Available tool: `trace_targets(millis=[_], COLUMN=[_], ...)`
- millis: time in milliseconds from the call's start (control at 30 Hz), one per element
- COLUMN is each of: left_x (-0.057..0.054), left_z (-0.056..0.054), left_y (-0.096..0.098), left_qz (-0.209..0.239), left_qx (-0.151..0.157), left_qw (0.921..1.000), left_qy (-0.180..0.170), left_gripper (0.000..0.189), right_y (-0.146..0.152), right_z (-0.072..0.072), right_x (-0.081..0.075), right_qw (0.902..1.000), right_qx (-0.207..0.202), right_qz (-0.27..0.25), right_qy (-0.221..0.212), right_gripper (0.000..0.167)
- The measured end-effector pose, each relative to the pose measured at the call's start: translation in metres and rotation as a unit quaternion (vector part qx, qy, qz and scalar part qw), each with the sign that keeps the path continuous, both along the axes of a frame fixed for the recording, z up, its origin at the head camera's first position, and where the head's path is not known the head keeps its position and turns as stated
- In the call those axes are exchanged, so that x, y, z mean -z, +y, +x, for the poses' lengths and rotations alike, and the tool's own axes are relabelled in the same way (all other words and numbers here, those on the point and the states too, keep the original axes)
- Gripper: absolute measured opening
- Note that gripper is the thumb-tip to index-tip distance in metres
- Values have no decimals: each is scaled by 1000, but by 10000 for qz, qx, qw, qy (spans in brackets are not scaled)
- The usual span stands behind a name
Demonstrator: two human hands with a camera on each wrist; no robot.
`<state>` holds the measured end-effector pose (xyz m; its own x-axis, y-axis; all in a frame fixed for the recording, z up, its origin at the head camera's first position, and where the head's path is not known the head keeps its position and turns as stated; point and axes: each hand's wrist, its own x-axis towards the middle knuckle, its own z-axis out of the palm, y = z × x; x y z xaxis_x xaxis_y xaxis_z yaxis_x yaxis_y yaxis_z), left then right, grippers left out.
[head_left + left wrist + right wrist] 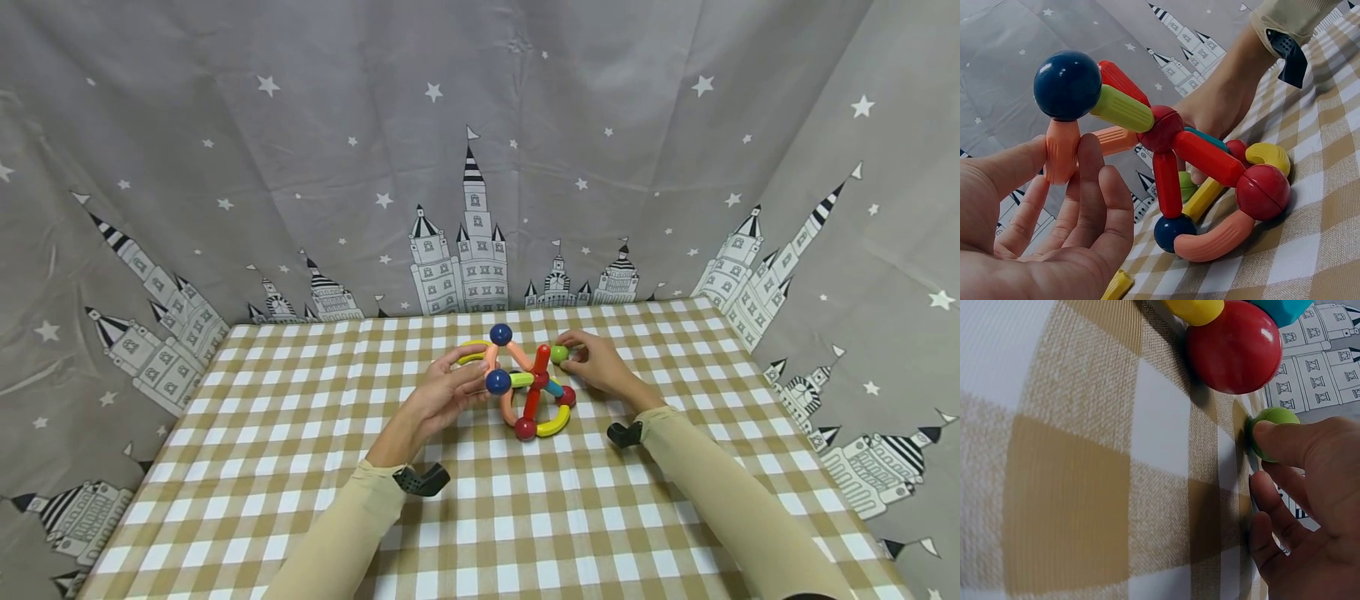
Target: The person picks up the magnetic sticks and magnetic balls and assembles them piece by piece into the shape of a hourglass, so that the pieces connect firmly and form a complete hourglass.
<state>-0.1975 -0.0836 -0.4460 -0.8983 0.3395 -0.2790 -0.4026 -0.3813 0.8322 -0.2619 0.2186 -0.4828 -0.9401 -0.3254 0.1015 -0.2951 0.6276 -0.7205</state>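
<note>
A construction of coloured magnetic sticks and balls stands at the middle of the table, around a red centre ball [541, 380]. My left hand [441, 398] is at its left side. In the left wrist view, the thumb and fingers pinch a short peach stick [1061, 150] just under a raised blue ball [1067, 85]. A lime stick [1124, 109] links that ball to the centre. On the far right side, my right hand [600, 365] holds a green ball [1274, 419] between thumb and fingers, low by the tablecloth. A red ball [1235, 347] of the construction is close by.
A yellow stick [1117, 285] lies on the cloth behind my left hand. The checked tablecloth [285, 450] covers the table, and a grey curtain [337, 125] printed with castles and stars hangs behind it. Each wrist carries a small black camera mount [422, 480].
</note>
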Motion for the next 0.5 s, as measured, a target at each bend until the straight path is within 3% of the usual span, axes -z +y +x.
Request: trace_targets(millis=[267, 500], left_x=[-1, -3], left_z=[-1, 0], left_y=[1, 0], left_qz=[-24, -18], left_qx=[22, 4], left_qw=[10000, 9999], left_qy=[-41, -105], left_gripper=[43, 45], right_y=[2, 6], right_z=[-1, 2], right_x=[-1, -11], right_qw=[9999, 9999], right_qx=[103, -67], right_qz=[-26, -138], right_qy=[-114, -71], right_gripper=[34, 35])
